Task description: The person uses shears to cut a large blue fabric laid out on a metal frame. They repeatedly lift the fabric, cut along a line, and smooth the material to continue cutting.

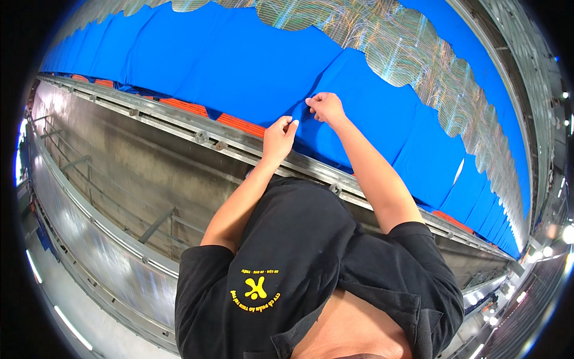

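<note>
Orange ribbed strip [240, 125], long metal rail [167, 121], bright lamp [568, 234]

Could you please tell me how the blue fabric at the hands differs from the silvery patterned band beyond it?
Colour: the blue fabric is one plain, strong blue; the silvery patterned band is grey with fine lines and multicoloured streaks.
Surface: the blue fabric shows creases and folds; no clear folds show on the band.
Position: the blue fabric lies nearer the person, with both hands at it; the band lies beyond their reach now.
Shared: both stretch lengthwise, meeting along a wavy edge.
</note>
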`<state>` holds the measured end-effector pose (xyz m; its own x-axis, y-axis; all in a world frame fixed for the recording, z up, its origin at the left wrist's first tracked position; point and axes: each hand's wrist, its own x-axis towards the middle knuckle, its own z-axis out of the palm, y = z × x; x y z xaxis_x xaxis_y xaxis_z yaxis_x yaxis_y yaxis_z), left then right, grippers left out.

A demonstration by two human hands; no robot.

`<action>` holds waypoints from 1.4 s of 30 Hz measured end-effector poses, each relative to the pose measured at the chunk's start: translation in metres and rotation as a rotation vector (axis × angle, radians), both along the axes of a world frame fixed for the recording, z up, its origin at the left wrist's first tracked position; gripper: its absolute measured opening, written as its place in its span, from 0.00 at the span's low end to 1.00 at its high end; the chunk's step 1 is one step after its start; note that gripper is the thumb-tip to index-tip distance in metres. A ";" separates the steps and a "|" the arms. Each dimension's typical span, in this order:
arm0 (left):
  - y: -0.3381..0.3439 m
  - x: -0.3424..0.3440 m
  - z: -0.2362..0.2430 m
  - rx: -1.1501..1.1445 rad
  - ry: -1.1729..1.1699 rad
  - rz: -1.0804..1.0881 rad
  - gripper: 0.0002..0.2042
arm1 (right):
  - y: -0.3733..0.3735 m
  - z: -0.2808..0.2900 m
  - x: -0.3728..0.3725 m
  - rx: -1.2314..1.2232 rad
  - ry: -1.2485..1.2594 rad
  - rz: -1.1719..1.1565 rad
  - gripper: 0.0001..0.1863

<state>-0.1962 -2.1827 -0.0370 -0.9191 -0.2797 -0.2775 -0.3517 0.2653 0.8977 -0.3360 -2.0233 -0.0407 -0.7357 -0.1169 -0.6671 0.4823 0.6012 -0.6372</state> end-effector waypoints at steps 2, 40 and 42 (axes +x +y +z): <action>-0.002 0.001 -0.004 -0.018 -0.006 -0.010 0.17 | -0.001 0.001 0.000 -0.034 -0.041 -0.068 0.16; -0.006 0.018 -0.029 0.481 -0.359 0.104 0.17 | 0.017 0.014 0.014 -0.102 0.244 -0.194 0.17; -0.002 0.010 -0.019 0.435 -0.383 0.072 0.18 | 0.045 -0.009 0.021 0.236 0.697 -0.089 0.16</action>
<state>-0.1860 -2.1851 -0.0557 -0.7134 -0.1239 -0.6897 -0.6763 -0.1363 0.7239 -0.3146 -1.9784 -0.0498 -0.9978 0.0515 -0.0417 0.0662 0.7377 -0.6718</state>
